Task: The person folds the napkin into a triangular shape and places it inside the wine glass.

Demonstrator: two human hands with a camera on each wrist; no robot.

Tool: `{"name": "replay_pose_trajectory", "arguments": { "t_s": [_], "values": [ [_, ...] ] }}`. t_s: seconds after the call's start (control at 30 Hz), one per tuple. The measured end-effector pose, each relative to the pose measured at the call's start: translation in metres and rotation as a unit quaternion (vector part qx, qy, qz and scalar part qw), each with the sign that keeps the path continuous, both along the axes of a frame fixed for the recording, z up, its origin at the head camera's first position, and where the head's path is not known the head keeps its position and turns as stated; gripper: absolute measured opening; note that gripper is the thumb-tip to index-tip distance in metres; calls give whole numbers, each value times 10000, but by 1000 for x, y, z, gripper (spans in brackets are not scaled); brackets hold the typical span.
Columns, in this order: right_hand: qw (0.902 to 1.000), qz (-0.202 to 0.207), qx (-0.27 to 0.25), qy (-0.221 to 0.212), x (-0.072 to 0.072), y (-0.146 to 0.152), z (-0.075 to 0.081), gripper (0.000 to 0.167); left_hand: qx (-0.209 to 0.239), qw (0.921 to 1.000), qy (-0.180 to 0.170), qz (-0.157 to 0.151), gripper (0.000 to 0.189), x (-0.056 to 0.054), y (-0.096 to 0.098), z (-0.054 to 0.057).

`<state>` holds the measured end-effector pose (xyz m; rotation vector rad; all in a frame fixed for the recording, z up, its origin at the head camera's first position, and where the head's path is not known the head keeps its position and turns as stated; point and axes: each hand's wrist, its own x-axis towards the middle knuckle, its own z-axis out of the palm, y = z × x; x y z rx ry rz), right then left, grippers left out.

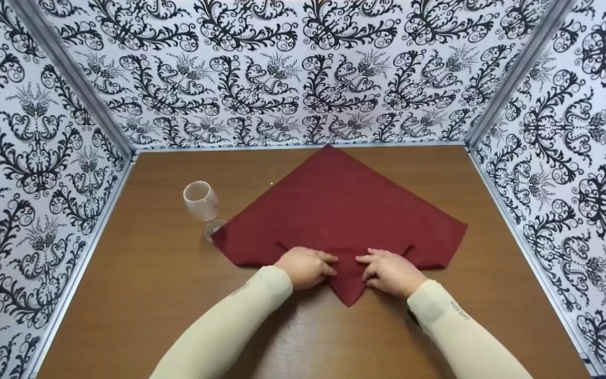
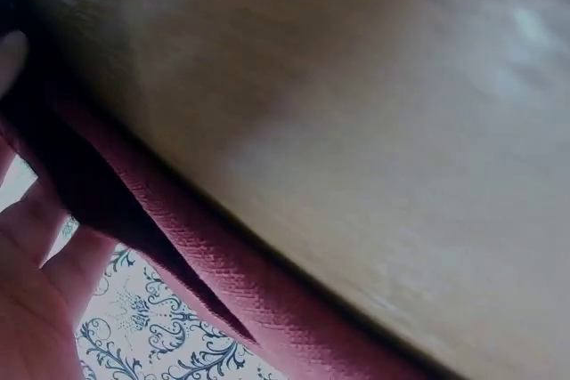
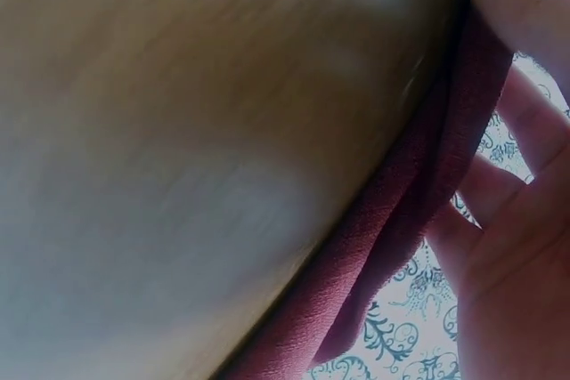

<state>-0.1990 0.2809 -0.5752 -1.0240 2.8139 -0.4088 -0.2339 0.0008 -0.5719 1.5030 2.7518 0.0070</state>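
A dark red cloth napkin (image 1: 334, 205) lies on the table with one corner pointing to the back. Its near part is folded, and a small pointed tip sticks out toward the front between the two hands. My left hand (image 1: 305, 267) rests on the fold left of this tip, fingers reaching to the right. From the other side, my right hand (image 1: 393, 272) presses on the fold with its fingers spread. Both wrist views show the layered folded edge, in the left wrist view as a red band (image 2: 258, 309) and in the right wrist view as a red strip (image 3: 356, 264), beside the fingers.
A clear stemmed glass (image 1: 201, 201) stands left of the napkin, its foot right at the napkin's left corner. The brown wooden table (image 1: 140, 273) is enclosed at the back and sides by panels (image 1: 261, 79) with a black and white scroll pattern.
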Motion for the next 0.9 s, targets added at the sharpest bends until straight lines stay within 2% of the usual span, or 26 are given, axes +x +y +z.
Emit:
{"name": "replay_pose_trajectory", "arguments": {
  "t_s": [0.07, 0.13, 0.2, 0.3, 0.37, 0.47, 0.57, 0.73, 0.9],
  "values": [
    [9999, -47, -154, -43, 0, 0, 0, 3, 69, 9999, -97, 23, 23, 0, -1, 0],
    [9991, -147, -389, -79, -2, 0, 1, 4, 310, 9988, -293, 225, 21, -1, -3, 0],
    [9972, -337, -658, -76, -4, 0, 2, 5, 678, 9945, -613, 507, 22, -3, -5, 0],
    [9916, -760, -1043, 59, -8, 0, 2, 5, 1348, 9796, -1029, 1075, 21, -7, -6, 1],
    [9861, -1079, -1254, 158, -10, -2, 2, 4, 1673, 9683, -1169, 1438, 21, -10, -6, 2],
    [9772, -1444, -1542, 204, -15, -4, 4, 6, 1974, 9533, -1151, 1974, 21, -14, -3, 5],
    [9684, -1728, -1796, 112, -20, -7, 8, 8, 2125, 9431, -1031, 2340, 20, -18, 0, 9],
    [9570, -2072, -2009, 278, -32, -12, 13, 9, 2304, 9355, -1008, 2483, 18, -24, 6, 14],
    [9496, -2245, -2162, 346, -42, -19, 19, 29, 2297, 9339, -915, 2583, 24, -34, 10, 19]
  ]
}}
